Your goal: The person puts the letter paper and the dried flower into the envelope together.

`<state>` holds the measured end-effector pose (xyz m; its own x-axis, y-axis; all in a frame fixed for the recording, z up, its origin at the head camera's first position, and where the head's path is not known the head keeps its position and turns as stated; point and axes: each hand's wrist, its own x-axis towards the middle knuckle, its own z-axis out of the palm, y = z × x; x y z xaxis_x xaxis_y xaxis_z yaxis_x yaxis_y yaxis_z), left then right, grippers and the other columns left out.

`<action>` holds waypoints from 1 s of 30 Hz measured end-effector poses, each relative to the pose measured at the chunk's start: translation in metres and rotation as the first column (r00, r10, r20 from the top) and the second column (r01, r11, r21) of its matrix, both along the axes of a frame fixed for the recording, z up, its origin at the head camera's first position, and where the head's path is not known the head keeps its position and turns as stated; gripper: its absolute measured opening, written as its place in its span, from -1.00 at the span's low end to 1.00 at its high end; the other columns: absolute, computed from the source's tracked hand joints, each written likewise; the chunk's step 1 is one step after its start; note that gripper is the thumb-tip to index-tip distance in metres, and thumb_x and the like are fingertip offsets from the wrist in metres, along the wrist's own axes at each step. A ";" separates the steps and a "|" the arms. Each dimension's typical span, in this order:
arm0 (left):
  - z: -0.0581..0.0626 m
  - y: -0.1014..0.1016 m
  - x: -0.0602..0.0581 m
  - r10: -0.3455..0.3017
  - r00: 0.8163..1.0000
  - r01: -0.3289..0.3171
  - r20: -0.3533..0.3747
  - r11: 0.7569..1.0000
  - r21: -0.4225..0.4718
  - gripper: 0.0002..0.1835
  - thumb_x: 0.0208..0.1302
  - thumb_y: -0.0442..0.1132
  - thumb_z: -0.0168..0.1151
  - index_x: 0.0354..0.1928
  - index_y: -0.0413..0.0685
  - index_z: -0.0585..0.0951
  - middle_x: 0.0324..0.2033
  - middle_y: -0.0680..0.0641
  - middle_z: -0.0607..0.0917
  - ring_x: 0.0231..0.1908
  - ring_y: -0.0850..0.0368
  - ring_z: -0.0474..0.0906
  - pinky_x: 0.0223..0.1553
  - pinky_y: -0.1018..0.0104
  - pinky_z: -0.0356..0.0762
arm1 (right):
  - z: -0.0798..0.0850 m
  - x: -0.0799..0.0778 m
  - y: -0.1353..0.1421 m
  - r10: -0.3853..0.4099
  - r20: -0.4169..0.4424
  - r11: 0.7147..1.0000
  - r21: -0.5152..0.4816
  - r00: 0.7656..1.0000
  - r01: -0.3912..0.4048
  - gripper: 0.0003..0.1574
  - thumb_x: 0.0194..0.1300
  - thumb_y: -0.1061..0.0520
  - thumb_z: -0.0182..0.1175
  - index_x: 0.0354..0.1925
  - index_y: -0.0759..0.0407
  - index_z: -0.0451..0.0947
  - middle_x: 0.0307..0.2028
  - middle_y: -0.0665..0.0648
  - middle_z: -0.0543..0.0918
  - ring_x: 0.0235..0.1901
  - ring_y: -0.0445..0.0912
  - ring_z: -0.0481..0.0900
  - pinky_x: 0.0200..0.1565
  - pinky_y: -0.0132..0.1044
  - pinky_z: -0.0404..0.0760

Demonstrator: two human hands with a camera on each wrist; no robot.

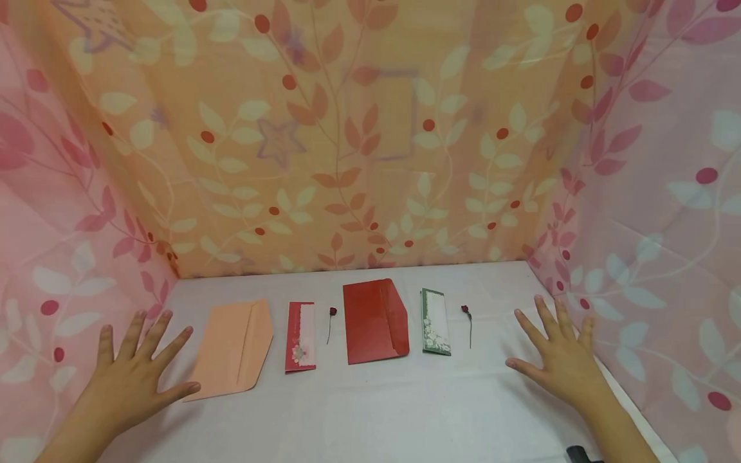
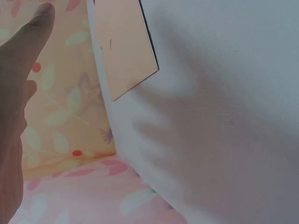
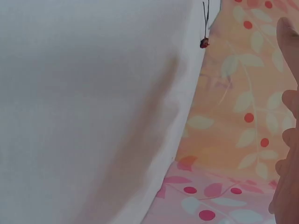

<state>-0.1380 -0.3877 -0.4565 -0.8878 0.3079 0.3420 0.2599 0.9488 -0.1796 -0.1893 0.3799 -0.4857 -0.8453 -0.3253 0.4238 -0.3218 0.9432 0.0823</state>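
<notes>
Your left hand (image 1: 132,379) and right hand (image 1: 563,361) hover empty, fingers splayed wide, handling apparently unstarted; lifting the peach envelope (image 1: 222,347) would need pinching.

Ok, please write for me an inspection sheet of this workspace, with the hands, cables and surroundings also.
Surface: white cloth-covered table, with hand shadows on it.
Job's things: left to right in the head view, peach paper envelope, folded red-and-pink floral card, small dark-red flower on thin stem, red paper envelope, folded green-and-white floral card, second dark-red stemmed flower.
Clutter: black object at the lower edge, cut off; cannot tell what.
Hands: left hand and right hand raised, fingers spread, holding nothing.
Cables: nothing seen.
Surroundings: orange leaf-patterned sheet behind; pink leaf-patterned sheets on both sides.
</notes>
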 end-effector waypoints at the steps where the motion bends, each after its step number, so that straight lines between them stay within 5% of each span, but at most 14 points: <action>1: 0.000 0.000 0.000 -0.001 1.000 0.001 -0.001 1.000 0.001 0.21 0.03 0.58 0.25 0.64 0.44 -0.08 0.65 -0.04 -0.34 0.59 -0.18 -0.61 0.37 -0.44 -0.75 | 0.000 -0.001 -0.002 0.003 0.001 1.000 0.002 1.000 -0.003 0.31 0.06 -0.62 0.30 0.61 -0.24 0.06 0.65 0.20 -0.15 0.61 0.22 -0.49 0.30 0.54 -0.64; 20: 0.003 0.009 -0.006 0.001 1.000 -0.001 -0.001 1.000 0.014 0.15 0.03 0.59 0.24 0.62 0.40 0.07 0.64 -0.18 -0.11 0.59 -0.20 -0.61 0.37 -0.43 -0.77 | 0.001 -0.007 -0.034 0.037 -0.014 0.999 0.001 0.999 -0.037 0.18 0.11 -0.61 0.27 0.53 -0.15 0.27 0.63 0.17 -0.01 0.62 0.24 -0.41 0.35 0.51 -0.61; 30: -0.001 0.017 -0.016 -0.006 1.000 0.007 -0.006 0.999 0.050 0.18 0.02 0.58 0.26 0.63 0.44 -0.01 0.65 -0.03 -0.33 0.57 -0.23 -0.64 0.38 -0.42 -0.78 | -0.004 -0.008 -0.050 0.033 0.005 0.999 -0.010 0.999 -0.032 0.17 0.12 -0.63 0.23 0.54 -0.17 0.26 0.62 0.20 0.04 0.62 0.23 -0.36 0.37 0.50 -0.57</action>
<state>-0.1545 -0.3703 -0.4579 -0.8837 0.2959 0.3626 0.2651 0.9550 -0.1331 -0.1970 0.3303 -0.4894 -0.8364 -0.3485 0.4231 -0.3526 0.9330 0.0715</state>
